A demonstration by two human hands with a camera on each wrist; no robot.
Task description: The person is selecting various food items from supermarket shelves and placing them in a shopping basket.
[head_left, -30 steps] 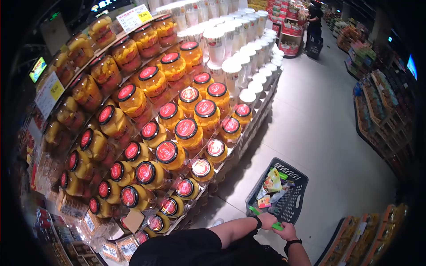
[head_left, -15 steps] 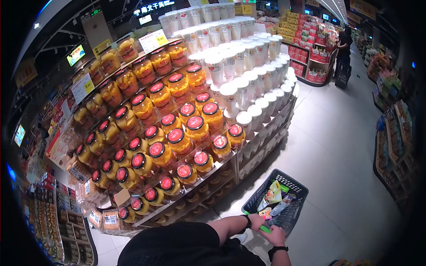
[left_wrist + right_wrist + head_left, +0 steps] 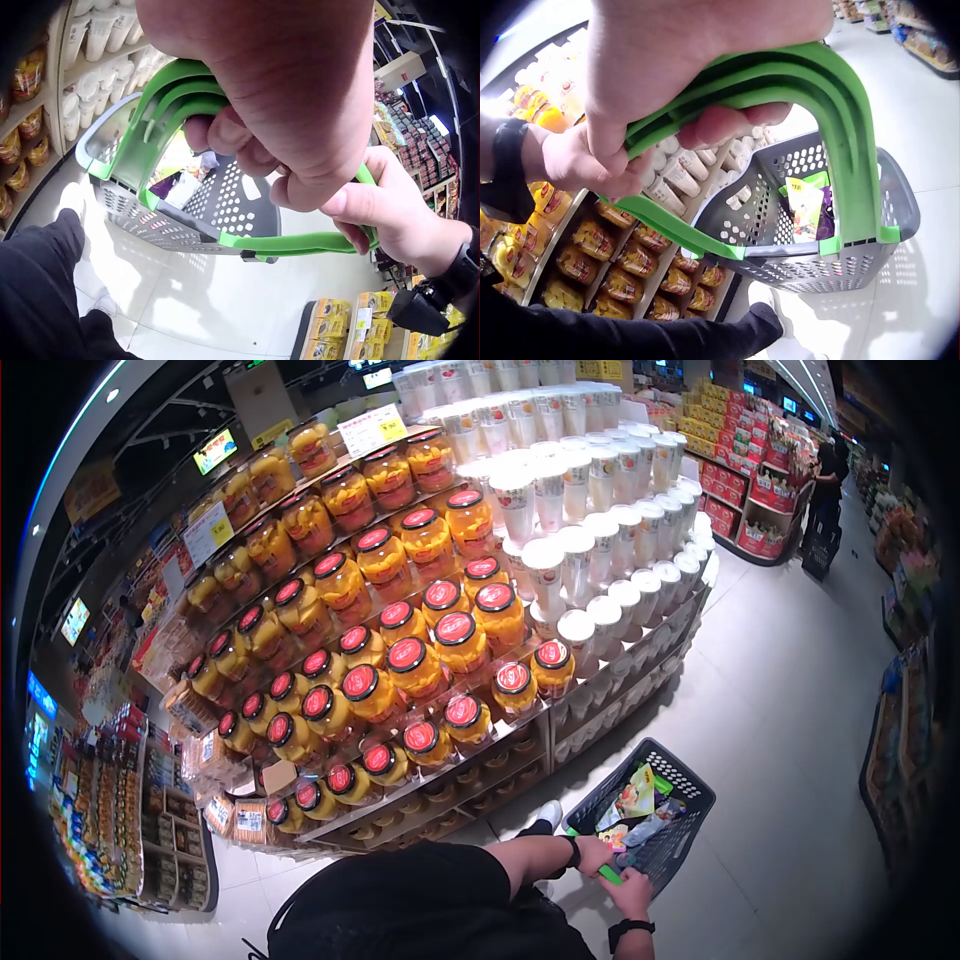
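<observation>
Both hands are on the green handle (image 3: 608, 874) of a grey shopping basket (image 3: 690, 780). The left hand (image 3: 592, 855) has a full closed grip, fingers curled under the bar and thumb coming round the other side, no slack at all. The right hand (image 3: 632, 890) sits just beside it on the same bar, wrapped round the same way.

The handle is a long loop. The bit they're gripping runs crosswise from one hand to the other, and the two side arms run down and away to the basket's near rim. The basket's long axis points away from the person, open top up.

Going by the stack of red-lidded jars (image 3: 407, 655), the basket is off its low front corner, out on the aisle floor (image 3: 800, 690), near the bottom shelf but apart from it. It sits beyond and below the grip, with some colourful packets (image 3: 636, 800) inside. Can't tell if it's actually resting on the floor.
</observation>
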